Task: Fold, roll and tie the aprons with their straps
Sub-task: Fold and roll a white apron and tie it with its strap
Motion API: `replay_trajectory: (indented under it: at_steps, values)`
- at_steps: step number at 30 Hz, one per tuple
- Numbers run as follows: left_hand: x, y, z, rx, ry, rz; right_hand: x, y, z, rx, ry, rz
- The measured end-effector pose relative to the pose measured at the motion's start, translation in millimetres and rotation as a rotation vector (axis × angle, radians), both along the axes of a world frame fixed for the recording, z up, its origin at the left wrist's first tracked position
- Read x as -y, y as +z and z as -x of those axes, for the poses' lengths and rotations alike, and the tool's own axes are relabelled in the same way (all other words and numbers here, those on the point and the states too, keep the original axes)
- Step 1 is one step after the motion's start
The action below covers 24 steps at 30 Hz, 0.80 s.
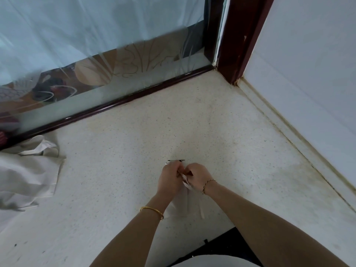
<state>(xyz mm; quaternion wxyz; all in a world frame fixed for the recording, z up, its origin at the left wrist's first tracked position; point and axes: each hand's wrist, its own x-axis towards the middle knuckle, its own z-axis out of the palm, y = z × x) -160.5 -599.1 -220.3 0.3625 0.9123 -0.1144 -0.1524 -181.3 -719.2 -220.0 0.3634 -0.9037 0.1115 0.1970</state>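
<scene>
Pinching strap [201, 211] in left hand [170, 178] and right hand [196, 177] over apron [178, 206]; risks slack knot, unrolling, on easing tension.

bare counter [192, 122] ahead, crumpled aprons [27, 174] left

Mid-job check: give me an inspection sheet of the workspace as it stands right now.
Surface: pale speckled counter, stained along the right edge.
Job's things: rolled apron lying between the forearms, strap ends trailing toward the person; loose apron pile at the left edge.
Clutter: nothing seen.
Grippers: left hand and right hand close together, both pinching the strap at the far end of the rolled apron.
Cables: nothing seen.
Surroundings: frosted glass panel behind the counter, dark red frame in the corner, pale wall at the right.
</scene>
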Motion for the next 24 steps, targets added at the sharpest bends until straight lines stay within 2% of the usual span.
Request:
replay_trajectory:
  at_steps: [3, 7, 13, 18, 24]
  values:
    - [0.5, -4.2, 3.6, 0.089, 0.014, -0.071, -1.6, 0.3, -0.7, -0.038, -0.023, -0.021]
    - [-2.1, -8.8, 9.4, 0.128, 0.010, -0.066, 3.2, 2.9, -2.8, -0.098, -0.091, -0.102]
    - [-8.5, -10.5, 9.9, 0.117, -0.083, 0.029, 2.8, -0.2, 0.5, -0.009, -0.113, -0.128]
    - [-13.7, -2.6, 9.0, 0.039, -0.142, 0.134, 7.3, 0.0, 3.5, 0.026, -0.075, -0.196]
    - [-13.3, -11.5, 5.7, 0.084, -0.128, 0.105, 9.6, -3.2, 4.3, 0.021, -0.063, -0.162]
